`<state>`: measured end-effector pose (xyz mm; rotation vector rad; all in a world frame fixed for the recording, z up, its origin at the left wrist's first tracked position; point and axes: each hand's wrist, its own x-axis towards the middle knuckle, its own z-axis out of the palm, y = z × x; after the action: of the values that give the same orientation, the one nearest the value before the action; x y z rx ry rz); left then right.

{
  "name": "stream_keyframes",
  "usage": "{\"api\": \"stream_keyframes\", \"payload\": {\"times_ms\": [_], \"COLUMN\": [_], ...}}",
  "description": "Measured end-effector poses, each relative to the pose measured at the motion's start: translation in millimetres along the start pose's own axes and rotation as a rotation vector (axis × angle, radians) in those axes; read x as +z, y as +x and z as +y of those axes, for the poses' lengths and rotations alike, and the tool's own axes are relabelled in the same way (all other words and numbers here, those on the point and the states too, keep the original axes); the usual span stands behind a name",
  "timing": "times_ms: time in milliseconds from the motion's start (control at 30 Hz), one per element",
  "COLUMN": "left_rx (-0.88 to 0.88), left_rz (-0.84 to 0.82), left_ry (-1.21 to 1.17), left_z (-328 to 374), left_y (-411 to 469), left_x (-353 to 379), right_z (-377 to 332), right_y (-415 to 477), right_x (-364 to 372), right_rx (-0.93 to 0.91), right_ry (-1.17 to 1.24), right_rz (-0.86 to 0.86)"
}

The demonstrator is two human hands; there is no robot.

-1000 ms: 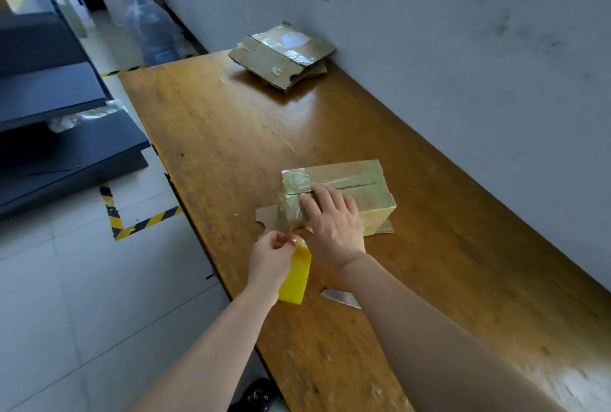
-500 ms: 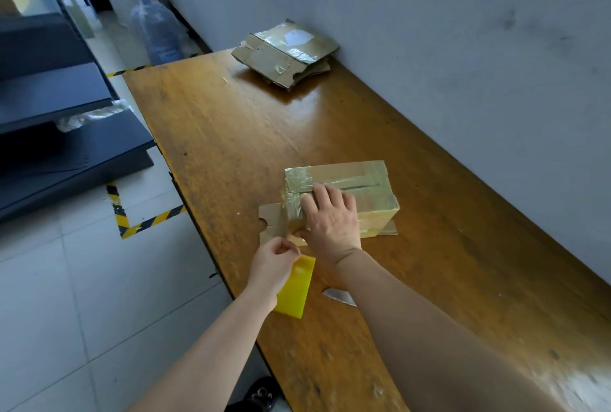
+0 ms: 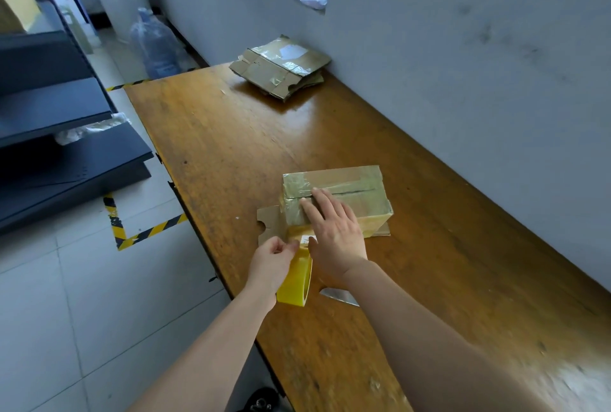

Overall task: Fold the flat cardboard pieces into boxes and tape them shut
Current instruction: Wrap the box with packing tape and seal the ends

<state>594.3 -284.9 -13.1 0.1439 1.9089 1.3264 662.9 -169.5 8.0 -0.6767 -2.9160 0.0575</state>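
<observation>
Near wooden tabletop (image 3: 231, 147) left edge: taped brown cardboard box (image 3: 350, 180); right hand (image 3: 334, 233), fingers straight, presses its near end; left hand (image 3: 272, 258) pinches yellow tape roll (image 3: 294, 286) just beside.

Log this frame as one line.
stage: taping box end | left hand: pinches tape roll | right hand: pressed flat on box | flat cardboard: stacked by wall

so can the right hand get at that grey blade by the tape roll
Probably yes: the blade lies on the table right beside the right forearm, and the right hand only presses flat on the box, holding nothing.
</observation>
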Motion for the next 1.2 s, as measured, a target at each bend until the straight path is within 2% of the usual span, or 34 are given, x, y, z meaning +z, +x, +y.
{"api": "stream_keyframes", "payload": {"times_ms": [200,367,567,700,833,967,1033,1100,1200], "left_rx": [0.071,0.120,0.336,0.611,0.730,0.672,0.653,0.646,0.669], "left_rz": [0.037,-0.011,-0.073,-0.021,-0.129,-0.275,-0.222,-0.024,0.304], "left_ry": [0.122,0.130,0.385,0.702,0.958,0.918,0.791,0.669,0.520], "left_z": [-4.0,-10.3,-24.8,-46.1,-68.8,-69.2,-51.9,-32.5,-4.0], "left_y": [-5.0,-5.5,-9.5,-19.2,-21.9,-19.6,-19.1,-14.4,-4.9], "left_x": [2.0,-2.8,-10.2,-13.4,-15.3,-19.5,-23.2,-27.1,-31.0], "right_z": [1.0,1.1,4.7,5.0,3.1,1.1,-0.1,-0.7,-1.6], "right_y": [-2.4,-5.9,-10.4,-11.5,-17.0,-23.3,-26.6,-31.3,-40.9], "right_x": [-6.1,-7.0,-8.5,-12.0,-12.3,-13.1,-15.3,-17.9,-18.2], "right_rx": [0.002,0.014,0.025,0.033,0.043,0.034,0.032,0.030,0.017], "right_ry": [0.033,0.053,0.097,0.113,0.106,0.102,0.115,0.120,0.106], "right_rz": [-0.010,-0.001,0.001,0.002,0.014,0.044,0.043,0.054,0.165]}}
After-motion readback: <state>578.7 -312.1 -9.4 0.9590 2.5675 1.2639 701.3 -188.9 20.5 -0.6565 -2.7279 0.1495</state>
